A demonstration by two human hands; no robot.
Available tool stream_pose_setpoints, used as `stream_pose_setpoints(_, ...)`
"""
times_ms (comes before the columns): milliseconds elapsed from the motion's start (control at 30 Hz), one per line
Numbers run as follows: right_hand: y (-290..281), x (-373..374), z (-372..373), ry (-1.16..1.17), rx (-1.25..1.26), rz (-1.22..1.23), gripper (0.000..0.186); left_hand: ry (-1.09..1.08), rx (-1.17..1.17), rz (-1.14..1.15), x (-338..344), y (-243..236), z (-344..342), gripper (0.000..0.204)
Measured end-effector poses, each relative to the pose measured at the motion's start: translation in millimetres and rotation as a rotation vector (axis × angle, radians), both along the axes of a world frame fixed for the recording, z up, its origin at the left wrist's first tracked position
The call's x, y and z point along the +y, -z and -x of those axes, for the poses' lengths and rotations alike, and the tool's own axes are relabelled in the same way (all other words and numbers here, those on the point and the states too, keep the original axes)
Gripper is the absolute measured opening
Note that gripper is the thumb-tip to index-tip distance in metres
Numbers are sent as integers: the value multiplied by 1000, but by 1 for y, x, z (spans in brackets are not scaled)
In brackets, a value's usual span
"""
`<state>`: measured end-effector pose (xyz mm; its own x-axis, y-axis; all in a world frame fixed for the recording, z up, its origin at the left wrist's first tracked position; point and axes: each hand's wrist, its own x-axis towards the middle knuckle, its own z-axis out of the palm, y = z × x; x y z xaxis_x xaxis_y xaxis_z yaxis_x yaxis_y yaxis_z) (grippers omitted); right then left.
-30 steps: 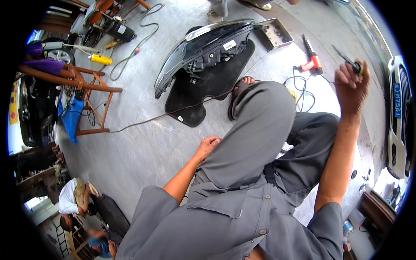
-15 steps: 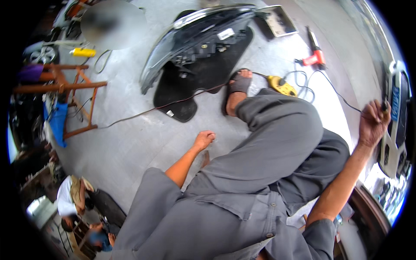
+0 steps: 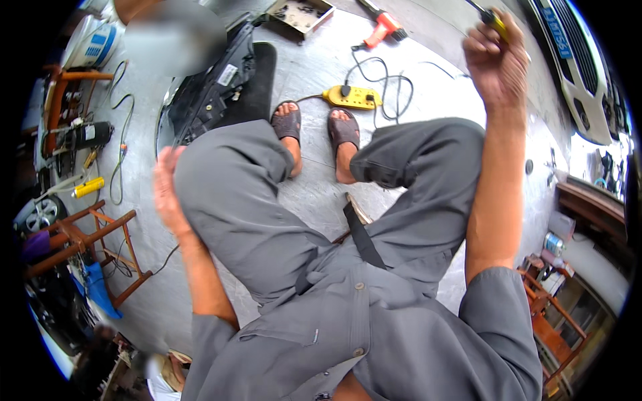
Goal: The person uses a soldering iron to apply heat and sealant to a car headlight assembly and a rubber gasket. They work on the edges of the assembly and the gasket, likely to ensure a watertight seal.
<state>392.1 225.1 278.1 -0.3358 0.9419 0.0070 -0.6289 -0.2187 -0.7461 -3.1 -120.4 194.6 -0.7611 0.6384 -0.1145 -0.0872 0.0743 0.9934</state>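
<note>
My left hand [image 3: 172, 194] is open beside my left knee [image 3: 207, 170], fingers extended against or near the trouser leg. My right hand [image 3: 498, 70], raised above the right knee, grips a screwdriver [image 3: 495, 23] with a yellow-and-black handle, its shaft pointing up and left. In front lies a car headlamp assembly [image 3: 214, 90] on a black mat [image 3: 257, 73], partly blurred out at its top. A yellow power strip [image 3: 358, 97] with plugs sits beyond my sandaled feet, and a red hot-air gun [image 3: 382, 28] lies above it, near a metal tray [image 3: 301, 32] of small parts.
Wooden stools [image 3: 100, 234], a white bucket [image 3: 87, 43], cords and a yellow canister [image 3: 88, 188] are at left. A white car bumper [image 3: 585, 113] is at upper right, another wooden stool [image 3: 555, 321] lower right. A person [image 3: 164, 374] is at the bottom left.
My view has turned and my legs now spread apart, both feet visible. My left hand has moved up to beside the left knee and opened; my right hand, still holding the screwdriver, is raised.
</note>
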Motion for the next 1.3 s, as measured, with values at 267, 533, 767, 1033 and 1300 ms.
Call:
stream_pose_setpoints(267, 0, -10, 35, 11, 130, 59, 35, 338, 806, 291, 35, -99, -57, 27)
stream_pose_setpoints(533, 11, -32, -41, 199, -20, -8, 38, 448, 884, 334, 49, -99, -72, 28)
stream_pose_setpoints(767, 68, -53, -143, 494, -200, -22, 35, 442, 888, 396, 39, -104, -63, 28)
stream_pose_setpoints(1033, 74, -82, -115, 450, 88, 108, 43, 517, 628, 204, 86, -123, -114, 31)
stream_pose_setpoints(1300, 17, -140, -35, 563, -289, -268, 37, 1182, 403, 26, 179, -147, -275, 43)
